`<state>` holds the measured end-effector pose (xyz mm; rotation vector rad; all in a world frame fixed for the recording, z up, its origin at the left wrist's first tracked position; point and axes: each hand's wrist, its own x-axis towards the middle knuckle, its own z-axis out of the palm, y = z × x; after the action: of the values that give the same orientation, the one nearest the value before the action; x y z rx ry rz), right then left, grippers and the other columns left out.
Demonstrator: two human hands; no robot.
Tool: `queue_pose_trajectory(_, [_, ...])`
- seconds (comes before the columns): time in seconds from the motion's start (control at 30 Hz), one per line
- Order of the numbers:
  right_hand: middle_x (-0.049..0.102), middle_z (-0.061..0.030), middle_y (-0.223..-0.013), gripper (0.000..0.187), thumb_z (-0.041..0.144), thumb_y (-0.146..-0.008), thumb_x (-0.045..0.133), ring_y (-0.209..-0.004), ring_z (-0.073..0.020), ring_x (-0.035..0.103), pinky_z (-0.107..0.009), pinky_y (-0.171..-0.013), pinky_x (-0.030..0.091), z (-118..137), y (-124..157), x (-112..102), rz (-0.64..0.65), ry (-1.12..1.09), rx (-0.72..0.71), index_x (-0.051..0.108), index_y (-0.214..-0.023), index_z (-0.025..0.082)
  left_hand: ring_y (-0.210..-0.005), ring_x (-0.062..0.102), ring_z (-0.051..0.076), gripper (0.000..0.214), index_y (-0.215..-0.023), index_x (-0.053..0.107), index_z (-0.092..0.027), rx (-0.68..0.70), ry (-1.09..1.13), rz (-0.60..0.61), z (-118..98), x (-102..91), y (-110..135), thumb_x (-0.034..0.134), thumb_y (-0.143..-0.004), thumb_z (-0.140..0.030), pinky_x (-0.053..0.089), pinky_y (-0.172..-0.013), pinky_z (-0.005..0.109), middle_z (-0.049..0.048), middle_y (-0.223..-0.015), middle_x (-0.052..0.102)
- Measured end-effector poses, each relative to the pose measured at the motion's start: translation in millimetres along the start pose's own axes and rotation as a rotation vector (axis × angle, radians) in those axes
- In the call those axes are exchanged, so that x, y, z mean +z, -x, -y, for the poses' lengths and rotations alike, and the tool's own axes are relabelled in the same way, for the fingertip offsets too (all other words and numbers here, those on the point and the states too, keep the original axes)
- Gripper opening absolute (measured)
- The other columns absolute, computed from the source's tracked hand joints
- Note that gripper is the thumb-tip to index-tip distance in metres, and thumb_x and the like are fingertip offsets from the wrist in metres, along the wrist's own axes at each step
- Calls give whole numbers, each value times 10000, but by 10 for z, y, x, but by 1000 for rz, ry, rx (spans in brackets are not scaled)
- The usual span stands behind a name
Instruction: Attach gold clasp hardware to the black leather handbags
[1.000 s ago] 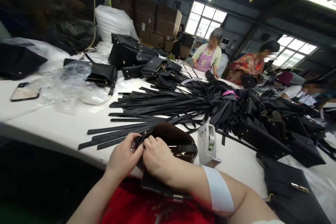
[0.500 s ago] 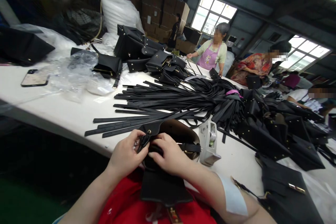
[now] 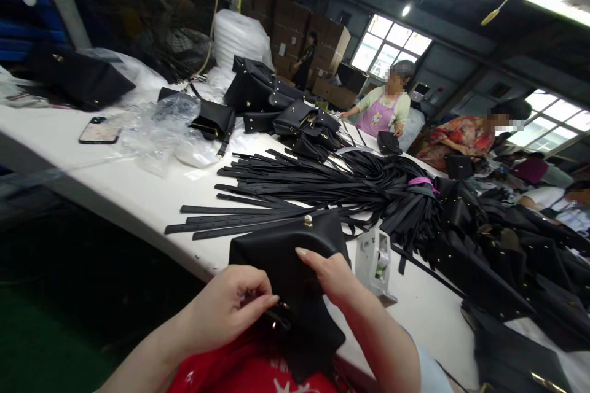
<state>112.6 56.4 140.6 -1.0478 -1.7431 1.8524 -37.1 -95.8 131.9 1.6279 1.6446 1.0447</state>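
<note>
A black handbag (image 3: 276,245) with a gold-coloured stud stands tilted at the table's near edge, its smooth side showing. My left hand (image 3: 235,304) is closed at its lower left side, thumb pressed against curled fingers beside small metal fittings. Exactly which part is pinched there is hidden. On the bag's right side rests my right hand (image 3: 332,276), gripping it with one digit stretched across the leather; its other fingers are mostly out of sight. Right of the bag stands a pale tape dispenser (image 3: 374,261). Beyond lies a bundle of black straps (image 3: 299,181) tied with a pink band (image 3: 421,182).
A phone (image 3: 99,130) and crumpled clear plastic (image 3: 159,132) lie to the left on the white table (image 3: 138,196). Black bags (image 3: 262,89) are heaped at the back, with more bags (image 3: 483,258) at the right. A co-worker in a purple apron (image 3: 378,113) stands across the table.
The handbag has been turned and raised, so its smooth outside shows instead of the open interior. My right hand has come out of the opening onto its right side; my left has lowered.
</note>
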Motion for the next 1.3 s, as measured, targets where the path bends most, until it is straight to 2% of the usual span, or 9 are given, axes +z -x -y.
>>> queue_pose_trajectory(0.1, [713,-34,-898,251,283,-645,761,-888,-224,629,-348,-834,493,236,47,-165,121,44,-119,714,-869,181,-675,604,148,303,-800,667,-198,48,107,-173,-99,-70,99,433,-929,-342,476,-648,235,32,-733,669])
queue_pose_trajectory(0.2, [708,-33,-934,310,234,-599,746,-876,-228,626,-363,-836,484,354,-58,-268,174,-100,-180,694,-902,189,-699,620,159,300,-886,689,-214,39,168,-236,-216,-94,175,424,-934,-346,501,-669,249,39,-787,688])
queue_pose_trajectory(0.33, [654,-3,-730,246,216,-550,661,-660,-160,574,-263,-623,452,154,-297,-310,-10,-265,-42,633,-789,165,-535,559,118,334,-1048,663,-191,18,203,-185,-185,-41,124,377,-959,-337,479,-546,210,2,-619,617])
queue_pose_trajectory(0.4, [588,24,-609,194,200,-529,606,-540,-122,492,-226,-511,378,-50,-372,-308,-73,-243,62,592,-718,161,-586,594,123,329,-1069,662,-192,30,127,-263,-81,-1,32,378,-961,-317,502,-597,211,6,-651,639])
queue_pose_trajectory(0.5, [541,36,-545,150,153,-487,558,-484,-106,427,-220,-463,323,-320,-369,-284,-31,-199,136,562,-637,156,-772,656,154,263,-978,702,-207,41,-79,-376,129,65,-140,461,-928,-299,528,-766,251,35,-845,711])
queue_pose_trajectory(0.57, [555,35,-566,152,132,-469,550,-506,-105,431,-217,-478,330,-412,-317,-272,-7,-197,136,572,-618,153,-806,666,174,245,-950,714,-201,16,-192,-404,264,119,-243,499,-907,-309,537,-794,281,48,-884,721])
queue_pose_trajectory(0.77, [611,21,-659,204,159,-503,554,-614,-138,495,-222,-552,373,-427,-232,-327,85,-161,53,637,-689,161,-833,671,191,290,-1071,681,-158,54,-310,-432,439,286,-420,522,-903,-332,553,-813,315,91,-956,724])
queue_pose_trajectory(1.07, [582,22,-666,170,174,-541,565,-612,-124,465,-216,-555,350,-507,-260,-375,137,-154,65,610,-704,153,-759,658,165,254,-1003,687,-161,171,-537,-457,393,348,-499,461,-951,-265,534,-721,269,65,-850,705])
queue_pose_trajectory(1.3, [590,23,-645,172,173,-541,560,-595,-127,479,-220,-544,357,-415,-233,-350,149,-157,90,616,-703,155,-712,637,156,213,-984,675,-153,194,-604,-485,345,365,-521,477,-937,-213,505,-687,260,48,-796,679])
